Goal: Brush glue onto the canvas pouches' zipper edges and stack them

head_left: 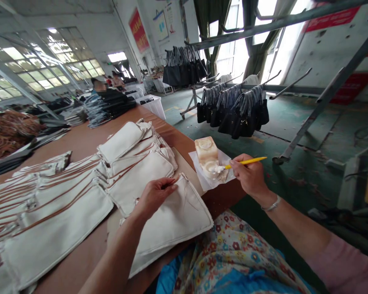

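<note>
My right hand [247, 174] is closed round a yellow brush [253, 160]. Its tip touches white paste at the mouth of a small stained container [206, 150], which lies on a white sheet [199, 173] at the table's edge. In front of me lies a cream bag piece [178, 216] with stitched edges. My left hand [153, 196] rests on its upper edge, thumb and fingers pinched together there. Beneath it, part of another cream piece shows.
Rows of overlapping cream pieces with brown edging [58, 228] cover the left of the brown table [88, 136]. A metal rack [313, 110] with black bags [239, 118] stands at the right. Farther back, a person sits behind dark stacks [115, 104], near a white crate [155, 107].
</note>
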### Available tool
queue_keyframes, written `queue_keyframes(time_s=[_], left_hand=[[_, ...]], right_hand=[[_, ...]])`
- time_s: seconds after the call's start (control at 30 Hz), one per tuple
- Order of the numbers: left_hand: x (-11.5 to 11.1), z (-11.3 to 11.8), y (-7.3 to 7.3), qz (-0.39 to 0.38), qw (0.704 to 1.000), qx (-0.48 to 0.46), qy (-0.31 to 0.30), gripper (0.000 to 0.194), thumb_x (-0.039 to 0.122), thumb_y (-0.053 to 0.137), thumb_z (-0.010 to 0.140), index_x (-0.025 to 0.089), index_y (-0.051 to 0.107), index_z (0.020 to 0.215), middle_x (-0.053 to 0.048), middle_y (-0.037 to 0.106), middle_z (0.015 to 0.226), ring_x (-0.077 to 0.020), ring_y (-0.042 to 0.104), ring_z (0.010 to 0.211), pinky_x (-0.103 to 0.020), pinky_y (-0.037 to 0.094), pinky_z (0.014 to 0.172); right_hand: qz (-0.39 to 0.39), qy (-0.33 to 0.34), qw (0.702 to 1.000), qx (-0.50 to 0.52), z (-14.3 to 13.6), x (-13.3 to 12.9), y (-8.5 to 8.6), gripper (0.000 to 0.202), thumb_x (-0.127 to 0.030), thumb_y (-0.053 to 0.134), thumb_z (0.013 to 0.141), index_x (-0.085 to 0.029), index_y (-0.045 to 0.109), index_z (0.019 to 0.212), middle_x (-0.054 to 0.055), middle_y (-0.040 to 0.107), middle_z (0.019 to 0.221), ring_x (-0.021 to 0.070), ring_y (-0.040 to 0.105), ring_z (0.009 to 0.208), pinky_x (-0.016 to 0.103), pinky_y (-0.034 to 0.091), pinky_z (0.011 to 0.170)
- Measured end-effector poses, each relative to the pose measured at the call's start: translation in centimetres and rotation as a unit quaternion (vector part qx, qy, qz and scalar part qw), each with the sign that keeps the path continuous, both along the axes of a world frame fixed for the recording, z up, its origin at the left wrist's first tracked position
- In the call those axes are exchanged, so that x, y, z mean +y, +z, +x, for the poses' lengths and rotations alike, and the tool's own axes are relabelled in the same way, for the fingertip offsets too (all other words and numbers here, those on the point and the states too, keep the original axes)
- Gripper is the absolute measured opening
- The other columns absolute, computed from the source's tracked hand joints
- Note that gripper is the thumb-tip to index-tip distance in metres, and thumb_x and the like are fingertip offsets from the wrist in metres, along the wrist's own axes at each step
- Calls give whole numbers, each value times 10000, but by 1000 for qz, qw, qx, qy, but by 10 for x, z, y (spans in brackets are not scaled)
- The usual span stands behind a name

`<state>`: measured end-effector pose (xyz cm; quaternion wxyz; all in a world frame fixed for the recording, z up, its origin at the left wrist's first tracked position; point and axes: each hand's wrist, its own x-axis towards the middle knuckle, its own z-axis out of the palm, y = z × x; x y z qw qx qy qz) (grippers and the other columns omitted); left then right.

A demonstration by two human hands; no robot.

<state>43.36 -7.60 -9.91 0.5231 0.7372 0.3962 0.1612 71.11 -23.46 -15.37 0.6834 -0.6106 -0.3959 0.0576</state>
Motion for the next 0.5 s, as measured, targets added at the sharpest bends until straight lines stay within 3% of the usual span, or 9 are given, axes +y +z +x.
queue_keyframes(time_s=[0.1, 0.23, 0.33, 0.5], left_hand=[[-5, 1, 0, -12, 1000, -11, -11, 506, 510, 779, 720, 141, 771, 1066, -38, 737, 907, -139, 594, 712, -221, 439, 636], [-13, 2, 0, 15, 999, -8, -52, 451, 466, 763, 765, 168, 770, 1103, -58, 757, 1017, -183, 652, 859, -257, 493, 768], [-19, 0, 1, 42, 996, -18, -72, 406, 430, 760, 781, 182, 774, 1103, -65, 755, 1061, -208, 659, 960, -285, 496, 870], [-26, -3, 3, 65, 994, -27, -87, 367, 408, 730, 821, 182, 774, 1106, -81, 743, 1093, -218, 652, 1009, -303, 486, 921]], right_hand=[[48, 78, 994, 61, -26, 3, 31, 231, -383, 661, 889, -201, 609, 757, -53, 465, 511, 120, 393, 443, 254, 334, 458], [55, 163, 985, -10, -52, 13, 62, 174, -292, 664, 866, -191, 618, 731, -19, 550, 634, 128, 462, 549, 261, 365, 522], [35, 180, 980, -74, -54, 22, 69, 147, -248, 650, 858, -187, 620, 728, -20, 557, 644, 132, 479, 584, 267, 376, 562], [53, 142, 986, -72, -53, 17, 72, 169, -241, 639, 869, -192, 594, 714, -21, 557, 660, 135, 487, 600, 272, 378, 576]])
